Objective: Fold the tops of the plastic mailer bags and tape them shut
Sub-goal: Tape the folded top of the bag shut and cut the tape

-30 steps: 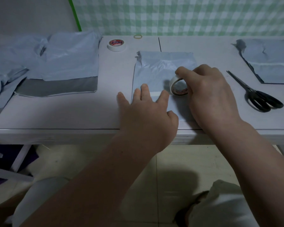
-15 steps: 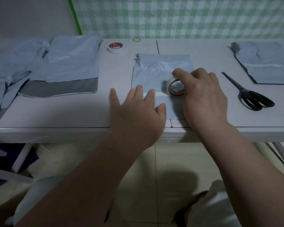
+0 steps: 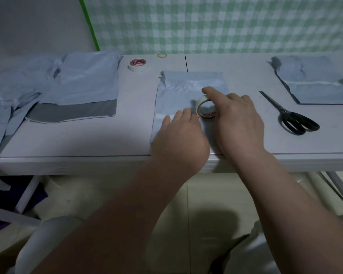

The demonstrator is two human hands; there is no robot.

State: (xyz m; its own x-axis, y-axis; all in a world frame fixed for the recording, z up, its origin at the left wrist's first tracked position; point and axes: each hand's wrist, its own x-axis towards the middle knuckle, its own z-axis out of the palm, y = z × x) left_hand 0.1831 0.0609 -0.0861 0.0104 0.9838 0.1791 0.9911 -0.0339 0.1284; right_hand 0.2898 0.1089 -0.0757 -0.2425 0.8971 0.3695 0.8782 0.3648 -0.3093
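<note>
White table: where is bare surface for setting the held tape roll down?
Bare: the front strip between the grey-blue mailer bag pile and the middle mailer bag; between that bag and the black scissors. Crowded: around left hand and right hand.

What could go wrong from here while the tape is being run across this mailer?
1. The left hand presses only by the tape strip; pulling the tape roll with the right hand may drag and wrinkle the thin mailer bag.
2. The scissors lie apart to the right and both hands are busy, so reaching for them may let the strip lift or stick crooked.
</note>
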